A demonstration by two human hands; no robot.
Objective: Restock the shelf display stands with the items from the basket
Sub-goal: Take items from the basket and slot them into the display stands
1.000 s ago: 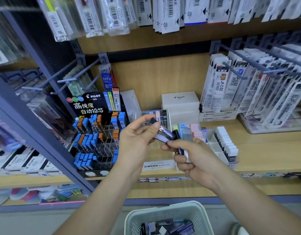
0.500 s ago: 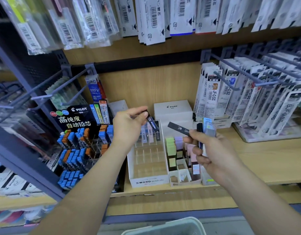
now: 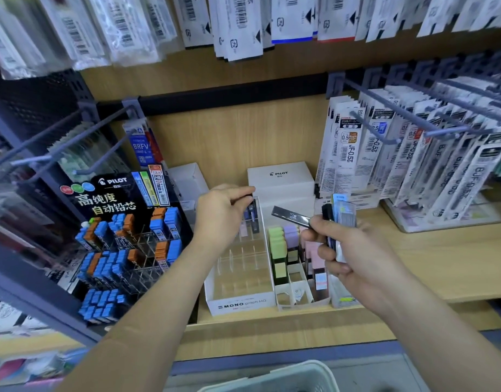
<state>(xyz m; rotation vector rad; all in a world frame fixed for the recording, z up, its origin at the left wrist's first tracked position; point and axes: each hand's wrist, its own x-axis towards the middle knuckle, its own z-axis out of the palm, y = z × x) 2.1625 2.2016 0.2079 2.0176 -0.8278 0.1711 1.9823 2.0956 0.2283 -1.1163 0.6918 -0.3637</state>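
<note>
My left hand (image 3: 224,213) pinches a dark lead case (image 3: 253,215) and holds it upright at the back row of the white MONO display stand (image 3: 241,302), whose clear slots are mostly bare. My right hand (image 3: 348,253) grips a bundle of lead cases (image 3: 339,215), with one black case (image 3: 290,217) sticking out to the left. It hovers above the pastel lead stand (image 3: 296,295). The white basket (image 3: 274,379) shows only its rim at the bottom edge.
A black Pilot display (image 3: 122,241) with blue and orange lead cases stands to the left. White Pilot boxes (image 3: 280,176) sit at the back. Refill packs (image 3: 413,154) hang on hooks to the right and overhead. The wooden shelf (image 3: 441,258) extends right.
My left hand took one case from the bundle and carried it back to the MONO stand's rear row. The view tilted up, so the basket dropped to the bottom edge.
</note>
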